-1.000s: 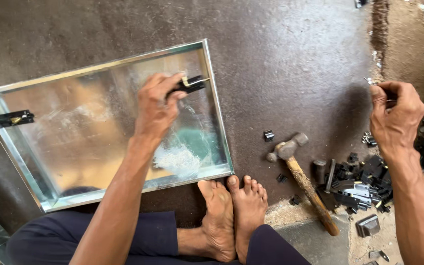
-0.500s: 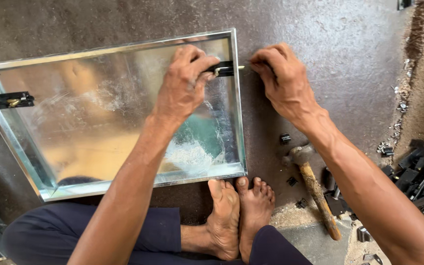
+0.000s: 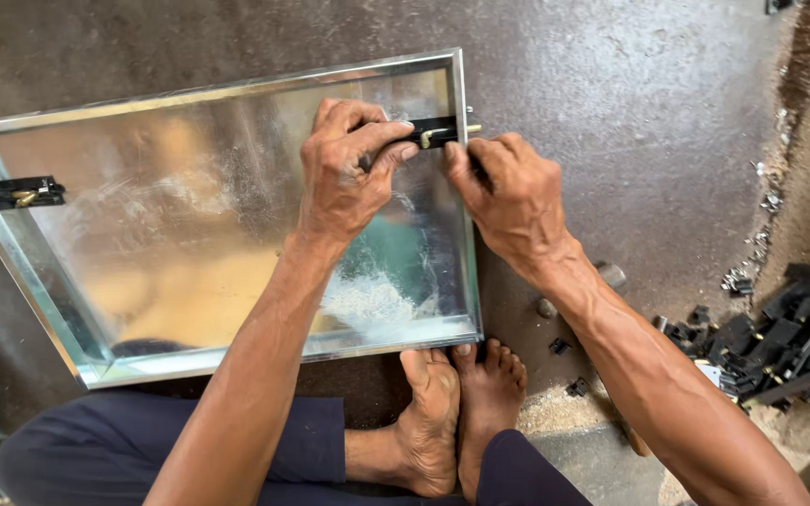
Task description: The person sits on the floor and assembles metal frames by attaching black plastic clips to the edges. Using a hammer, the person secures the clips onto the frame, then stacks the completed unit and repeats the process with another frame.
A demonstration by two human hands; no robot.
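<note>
Head view first: I see the dark concrete floor [image 3: 630, 84] filling most of the frame, and lying flat on it a shallow galvanised sheet-metal tray [image 3: 189, 244] with a folded rim, its near edge just in front of the person's bare feet [image 3: 457, 412]. I judge the tray light but springy, with thin rims that look sharp; it would flex if lifted by one corner, so I would take it by two opposite rims. Its shiny face looks slippery. At the tray's right rim near the far corner sits a small black latch fitting [image 3: 433, 134] with a brass pin poking out to the right. My left hand [image 3: 344, 169] has its grip pinched on that fitting from above, thumb and fingers closed around it. My right hand [image 3: 513, 192] is pressed against the rim just beside it, fingers curled shut; I cannot tell what, if anything, they pinch. A second black fitting [image 3: 16, 193] sits on the left rim. To the right, well apart, lies a heap of small black parts [image 3: 780, 342]. No packages, labels or signs show.
</note>
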